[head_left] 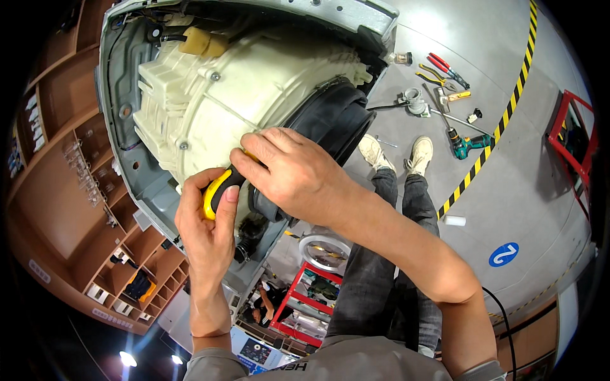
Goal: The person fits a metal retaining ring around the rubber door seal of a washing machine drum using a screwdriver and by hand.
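Note:
A large cream plastic washing machine tub (244, 89) lies inside a grey metal cabinet (117, 95), with a black rubber door seal (333, 124) on its right side. My left hand (206, 238) is closed round a yellow-and-black screwdriver handle (215, 195), thumb along its side. Bent over its front end, my right hand (295, 174) has its fingers curled against the handle and the edge between tub and seal. The screwdriver's shaft and tip are hidden behind my fingers. Two screws show on the tub's face above my hands.
On the floor at right lie red-handled pliers (445, 66), yellow-handled pliers (435, 76), a hammer (459, 96), a grey pump-like part (414, 98) and a green cordless drill (470, 146). Below the cabinet are a pale ring (324, 251), a red-framed cart (302, 292) and another person (267, 301).

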Demonstrator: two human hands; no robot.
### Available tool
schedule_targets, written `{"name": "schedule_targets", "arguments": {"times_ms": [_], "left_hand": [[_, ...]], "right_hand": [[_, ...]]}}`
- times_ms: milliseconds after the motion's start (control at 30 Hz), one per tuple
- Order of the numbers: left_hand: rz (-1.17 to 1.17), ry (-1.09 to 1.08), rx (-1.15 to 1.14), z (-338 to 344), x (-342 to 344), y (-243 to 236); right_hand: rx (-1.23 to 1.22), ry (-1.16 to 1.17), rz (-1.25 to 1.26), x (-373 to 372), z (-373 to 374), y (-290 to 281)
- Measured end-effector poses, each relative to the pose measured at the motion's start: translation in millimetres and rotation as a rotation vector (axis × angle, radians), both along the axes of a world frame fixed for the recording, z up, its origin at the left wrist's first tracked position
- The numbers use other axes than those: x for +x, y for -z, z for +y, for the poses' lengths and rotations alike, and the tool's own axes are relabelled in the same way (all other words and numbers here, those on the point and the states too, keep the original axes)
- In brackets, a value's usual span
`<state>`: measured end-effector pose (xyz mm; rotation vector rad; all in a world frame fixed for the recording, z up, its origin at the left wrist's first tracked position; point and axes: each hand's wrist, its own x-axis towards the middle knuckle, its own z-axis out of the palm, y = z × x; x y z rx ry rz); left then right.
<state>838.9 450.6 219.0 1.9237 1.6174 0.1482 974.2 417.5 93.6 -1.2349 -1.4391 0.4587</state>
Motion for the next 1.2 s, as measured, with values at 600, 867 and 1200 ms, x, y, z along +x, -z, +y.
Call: {"name": "schedule_targets", "arguments": {"times_ms": [600, 867, 1200], "left_hand": [[0.076, 0.454, 0.092, 15, -4, -5], [0.061, 0.131, 0.023, 5, -9, 1], [0.096, 0.101, 0.246, -13, -1, 3]], "right_hand": [[-0.001, -0.138, 0.0, 11, 3, -5], [-0.028, -0.161, 0.063, 6, -1, -1], [0.025, 0.002, -0.074, 4, 5, -4]]}}
